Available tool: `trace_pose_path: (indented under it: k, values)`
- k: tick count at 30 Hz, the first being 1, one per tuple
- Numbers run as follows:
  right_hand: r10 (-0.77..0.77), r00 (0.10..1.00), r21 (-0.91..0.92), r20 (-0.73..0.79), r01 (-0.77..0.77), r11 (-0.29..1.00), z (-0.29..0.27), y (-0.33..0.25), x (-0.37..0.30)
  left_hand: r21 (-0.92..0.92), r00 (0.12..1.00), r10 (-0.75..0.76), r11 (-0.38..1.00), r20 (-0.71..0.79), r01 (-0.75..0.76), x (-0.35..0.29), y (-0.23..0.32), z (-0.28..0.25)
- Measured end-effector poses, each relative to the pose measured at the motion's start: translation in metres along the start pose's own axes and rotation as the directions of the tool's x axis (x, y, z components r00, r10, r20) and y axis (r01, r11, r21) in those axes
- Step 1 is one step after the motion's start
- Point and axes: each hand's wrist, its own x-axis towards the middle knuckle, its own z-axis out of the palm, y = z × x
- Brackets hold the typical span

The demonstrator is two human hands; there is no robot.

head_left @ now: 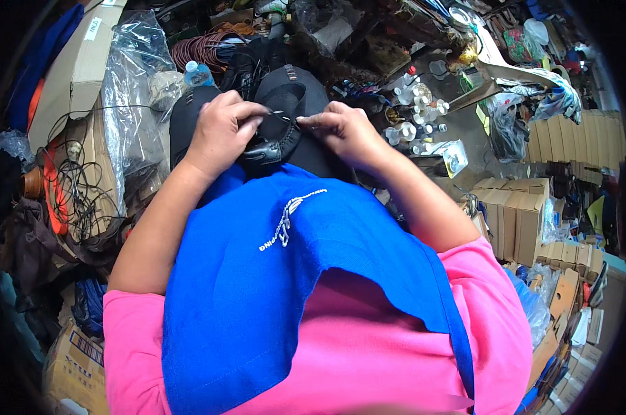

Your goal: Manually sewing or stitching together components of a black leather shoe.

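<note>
A black leather shoe (264,151) lies across my lap, its opening facing up and stitching showing along its edge. My left hand (224,128) is closed in a pinch above the shoe's left side, and a thin, pale, needle-like piece (278,113) sticks out from its fingertips toward the right. My right hand (344,131) is also pinched, close to the shoe's right rim. What its fingertips hold is too small to make out. Only a small gap separates the two hands. A blue apron (237,277) covers my front below them.
Tangled black cord (81,187) lies on cardboard at the left, beside clear plastic sheeting (129,104). A blue-tinted bottle (198,74) stands beyond my left hand. Several small bottles (416,97) cluster on the floor at the right, with cardboard boxes (513,214) nearer.
</note>
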Motion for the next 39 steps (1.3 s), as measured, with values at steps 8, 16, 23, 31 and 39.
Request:
trace_pose_path:
  k: [8, 16, 23, 31, 39]
  values:
    - [-0.013, 0.974, 0.227, 0.227, -0.040, 0.973, -0.022, 0.014, 0.026, -0.399, 0.988, -0.062, 0.910, 0.140, 0.114, 0.004, -0.010, 0.019]
    - [-0.018, 0.964, 0.169, 0.266, -0.028, 0.985, -0.024, 0.015, 0.034, -0.374, 0.987, -0.054, 0.921, 0.153, 0.108, 0.004, -0.013, 0.021]
    - [-0.022, 0.962, 0.202, 0.271, -0.035, 0.979, -0.025, 0.016, 0.035, -0.345, 0.987, -0.020, 0.936, 0.159, 0.074, 0.006, -0.011, 0.018]
    - [-0.017, 0.948, 0.273, 0.319, -0.075, 0.959, -0.021, 0.026, 0.036, -0.440, 0.966, -0.075, 0.879, 0.249, 0.182, 0.016, -0.008, 0.026]
    - [-0.034, 0.969, 0.292, 0.244, -0.040, 0.955, -0.018, 0.018, 0.027, -0.302, 0.964, 0.044, 0.952, 0.263, 0.039, 0.016, 0.002, 0.013]
